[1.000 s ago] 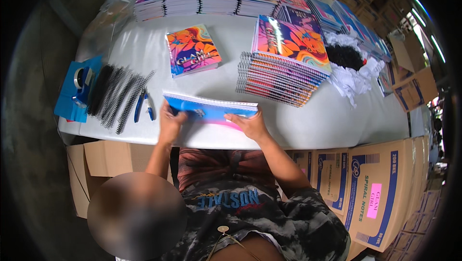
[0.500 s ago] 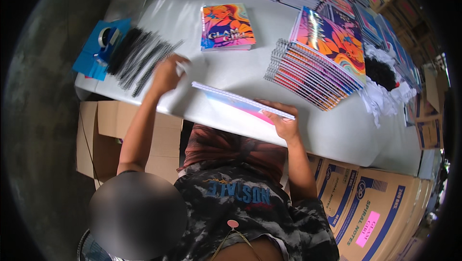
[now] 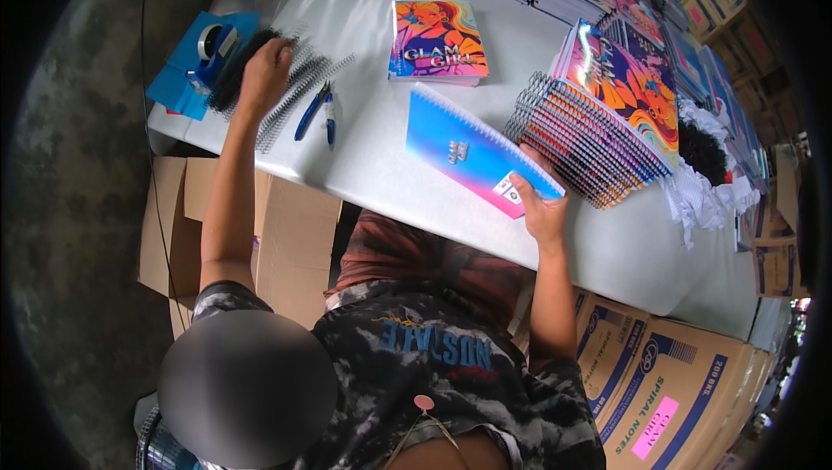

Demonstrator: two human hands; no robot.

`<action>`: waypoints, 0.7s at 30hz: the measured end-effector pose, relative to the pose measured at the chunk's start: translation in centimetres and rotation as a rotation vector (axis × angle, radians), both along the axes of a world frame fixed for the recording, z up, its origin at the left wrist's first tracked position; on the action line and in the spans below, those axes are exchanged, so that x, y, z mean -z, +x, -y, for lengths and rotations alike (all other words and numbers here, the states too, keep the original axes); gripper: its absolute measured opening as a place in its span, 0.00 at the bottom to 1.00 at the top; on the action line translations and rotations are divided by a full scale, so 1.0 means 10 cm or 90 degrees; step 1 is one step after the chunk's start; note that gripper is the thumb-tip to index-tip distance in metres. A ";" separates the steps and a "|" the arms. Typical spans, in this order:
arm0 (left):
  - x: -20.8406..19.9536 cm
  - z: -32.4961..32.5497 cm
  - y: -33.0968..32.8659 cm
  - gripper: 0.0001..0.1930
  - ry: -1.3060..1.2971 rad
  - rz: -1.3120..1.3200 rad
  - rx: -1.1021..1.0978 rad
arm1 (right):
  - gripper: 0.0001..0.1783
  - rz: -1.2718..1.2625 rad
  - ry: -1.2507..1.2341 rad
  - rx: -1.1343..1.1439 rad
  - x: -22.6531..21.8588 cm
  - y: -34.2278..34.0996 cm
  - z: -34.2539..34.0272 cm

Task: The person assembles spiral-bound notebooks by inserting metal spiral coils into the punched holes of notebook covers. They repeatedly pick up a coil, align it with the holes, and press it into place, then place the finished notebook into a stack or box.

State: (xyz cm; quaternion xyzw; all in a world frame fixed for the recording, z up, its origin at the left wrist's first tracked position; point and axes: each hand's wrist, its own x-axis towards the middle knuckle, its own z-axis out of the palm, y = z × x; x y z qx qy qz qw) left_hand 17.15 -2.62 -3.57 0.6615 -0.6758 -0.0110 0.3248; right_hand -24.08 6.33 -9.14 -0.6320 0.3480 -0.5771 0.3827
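My right hand (image 3: 544, 203) grips a notebook (image 3: 468, 154) by its right end, thumb on the blue-to-pink back cover. Its spiral-edge side runs along the far long edge; whether a coil sits in the holes is too fine to tell. My left hand (image 3: 265, 76) is over a pile of black spiral coils (image 3: 299, 93), fingers curled in; what they hold is hidden. Beside the coils lie blue-handled pliers (image 3: 312, 115), handles spread toward me. Farther off rests a short stack of notebooks (image 3: 440, 41) with a colourful illustrated cover.
A tall fanned stack of spiral notebooks (image 3: 598, 136) stands right of the held one. At left, a blue tape dispenser (image 3: 212, 50) sits on a blue sheet (image 3: 173, 80). More notebook stacks line the far edge. Cartons (image 3: 685, 383) and an open box (image 3: 295, 232) flank me below the table.
My left hand has moved away from me onto the coil pile, and the pliers now show on the table. The notebook has tilted, showing more of its back cover. The whole view has shifted slightly.
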 end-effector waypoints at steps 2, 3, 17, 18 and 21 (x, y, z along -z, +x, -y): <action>-0.25 -0.16 -0.42 0.17 0.071 -0.053 0.191 | 0.17 -0.005 0.015 -0.009 0.03 -0.06 0.03; -0.33 -0.30 -0.65 0.16 0.167 -0.158 0.234 | 0.16 0.005 0.041 -0.020 0.02 -0.05 0.03; -0.26 -0.32 -1.22 0.23 0.456 -0.474 0.291 | 0.13 -0.051 -0.032 -0.020 -0.06 0.02 -0.02; -0.28 -0.29 -1.21 0.22 0.477 -0.487 0.291 | 0.13 -0.073 -0.058 -0.017 -0.06 0.02 -0.02; -0.45 -0.22 -1.21 0.17 0.457 -0.404 0.320 | 0.13 -0.090 -0.099 -0.014 -0.08 0.01 0.00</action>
